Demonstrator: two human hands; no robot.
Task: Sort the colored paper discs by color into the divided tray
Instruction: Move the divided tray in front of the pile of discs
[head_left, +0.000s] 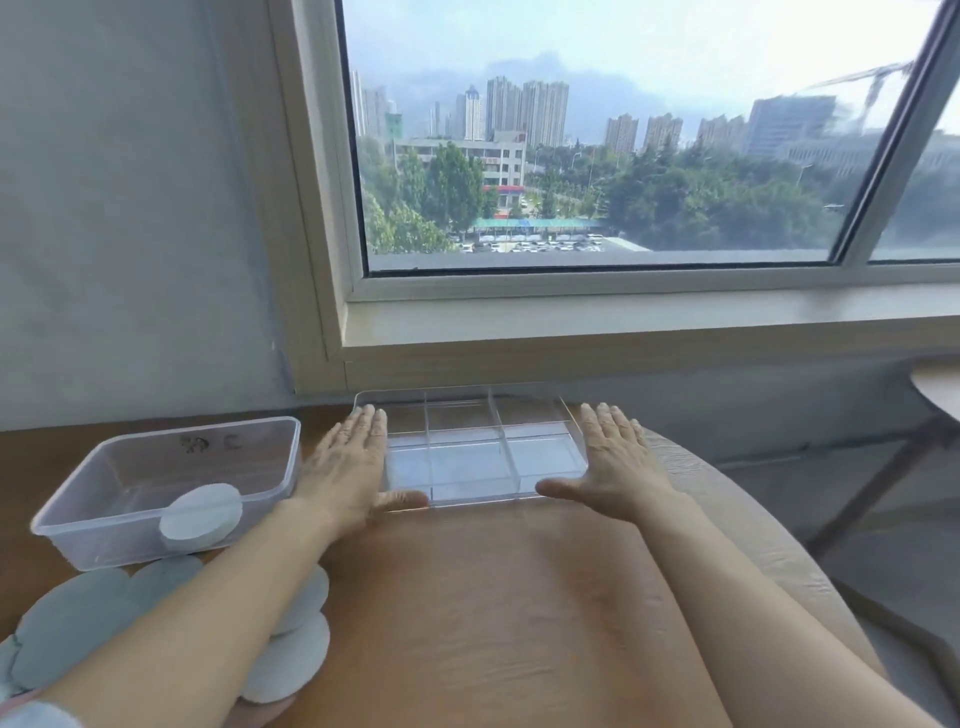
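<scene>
Head view: I see both forearms reaching over the wooden desk (493, 613) toward the window (597, 140).
Hidden: my left forearm covers part of the pale paper discs (78, 623) at the desk's near left; their colours read only as grey-green and off-white.
Storage box (171, 488): clear, left of the tray, one white disc (200, 517) leaning on its near wall; a mark on its far wall is illegible.
Divided tray (470, 447): clear, compartments look bare, far centre under the sill.
Left hand (348, 473): flat, fingers straight, against the tray's left side, thumb at the near edge.
Right hand (610, 462): flat and spread, against the right side, gripping nothing.
</scene>
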